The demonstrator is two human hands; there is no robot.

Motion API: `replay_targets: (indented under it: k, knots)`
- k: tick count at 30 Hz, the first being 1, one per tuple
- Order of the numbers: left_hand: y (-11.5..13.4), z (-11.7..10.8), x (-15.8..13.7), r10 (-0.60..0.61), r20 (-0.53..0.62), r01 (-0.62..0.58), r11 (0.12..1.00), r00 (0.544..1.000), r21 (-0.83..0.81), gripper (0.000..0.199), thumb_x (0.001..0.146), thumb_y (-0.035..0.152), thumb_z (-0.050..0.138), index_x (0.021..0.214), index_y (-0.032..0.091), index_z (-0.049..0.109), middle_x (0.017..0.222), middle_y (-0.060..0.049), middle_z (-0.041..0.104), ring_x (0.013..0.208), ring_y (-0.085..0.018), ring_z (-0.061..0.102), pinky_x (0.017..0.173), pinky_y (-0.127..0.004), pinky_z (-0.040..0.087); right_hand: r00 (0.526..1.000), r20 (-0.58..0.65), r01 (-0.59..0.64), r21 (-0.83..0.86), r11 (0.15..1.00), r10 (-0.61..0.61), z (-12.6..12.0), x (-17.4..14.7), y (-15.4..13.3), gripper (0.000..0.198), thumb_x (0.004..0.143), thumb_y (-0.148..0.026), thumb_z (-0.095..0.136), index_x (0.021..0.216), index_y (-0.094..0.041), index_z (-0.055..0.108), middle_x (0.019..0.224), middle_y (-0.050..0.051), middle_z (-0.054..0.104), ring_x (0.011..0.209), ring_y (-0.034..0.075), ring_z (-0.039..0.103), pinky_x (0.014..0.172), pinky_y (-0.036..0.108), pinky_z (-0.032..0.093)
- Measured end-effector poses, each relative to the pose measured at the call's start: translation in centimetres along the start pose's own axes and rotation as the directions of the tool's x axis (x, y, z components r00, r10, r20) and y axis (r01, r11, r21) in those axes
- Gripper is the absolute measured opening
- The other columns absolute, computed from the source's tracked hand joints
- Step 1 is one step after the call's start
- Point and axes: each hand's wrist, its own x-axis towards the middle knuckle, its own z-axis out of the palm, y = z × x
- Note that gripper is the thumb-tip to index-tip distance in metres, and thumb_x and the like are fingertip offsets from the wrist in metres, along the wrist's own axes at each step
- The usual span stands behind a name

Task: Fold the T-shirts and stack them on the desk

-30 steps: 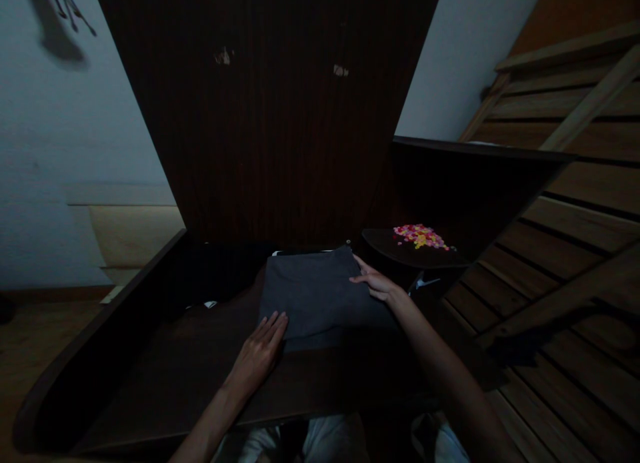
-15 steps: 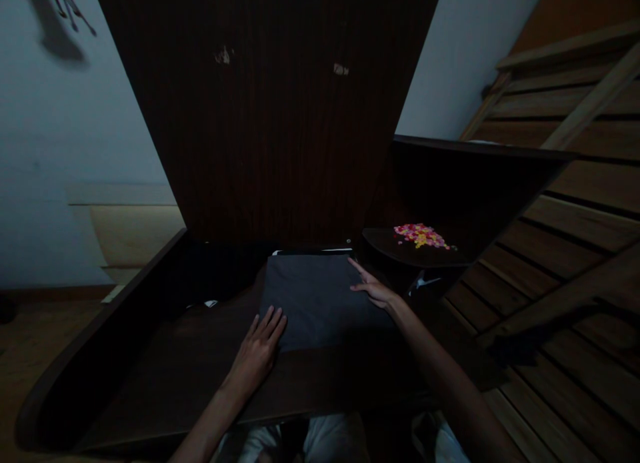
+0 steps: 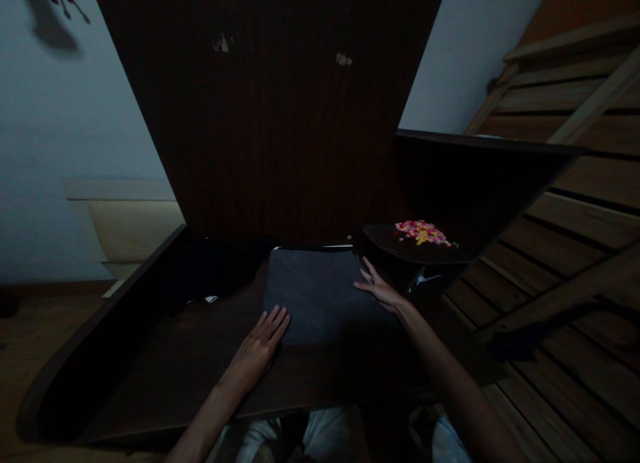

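Observation:
A flat dark grey sheet, like cloth or paper, lies on the dark wooden desk in front of me. White edges of something beneath it show along its far side. My left hand rests flat on the sheet's near left corner, fingers stretched out. At the right edge is my right hand, its thumb over the sheet and its fingers spread along the side. Whether those fingers reach under the edge I cannot tell. The sheet's near right part is lost in shadow.
On a low rounded shelf at the right lies a heap of small pink, red and yellow pieces. A tall dark wooden panel rises behind the desk. Wooden slats stand at far right. Dark cloth-like stuff lies at the back left.
My right hand has shifted slightly outward and nearer along the sheet's right edge, its fingers now off the top corner. My left hand stays on the near left corner. The view has tilted slightly.

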Motion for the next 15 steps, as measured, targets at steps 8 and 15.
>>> replay_targets:
  k: [8, 15]
  knots:
    - [-0.8, -1.0, 0.3, 0.041, -0.034, -0.041, 0.999, 0.999, -0.017, 0.07, 0.089, -0.001, 0.033, 0.156, 0.018, 0.019, 0.146, -0.012, 0.052, 0.137, -0.02, 0.044, 0.11, -0.041, 0.044, 0.988, 0.106, 0.117, -0.055, 0.992, -0.11, 0.4, -2.7, -1.7, 0.121, 0.059, -0.021, 0.087, 0.153, -0.045, 0.015, 0.161, 0.005, 0.026, 0.146, 0.028, 0.03, 0.103, 0.045, 0.047]
    - [-0.2, -1.5, 0.4, 0.079, 0.014, -0.078, 0.994, 0.997, -0.072, 0.085, 0.082, -0.009, 0.035, 0.157, 0.023, 0.012, 0.154, -0.008, 0.042, 0.145, -0.019, 0.03, 0.113, -0.041, 0.041, 0.972, 0.03, 0.234, -0.183, 0.955, -0.233, -0.7, -3.1, -1.6, 0.09, 0.067, -0.027, 0.082, 0.145, -0.038, 0.04, 0.155, 0.005, 0.038, 0.145, 0.028, 0.03, 0.111, 0.047, 0.039]
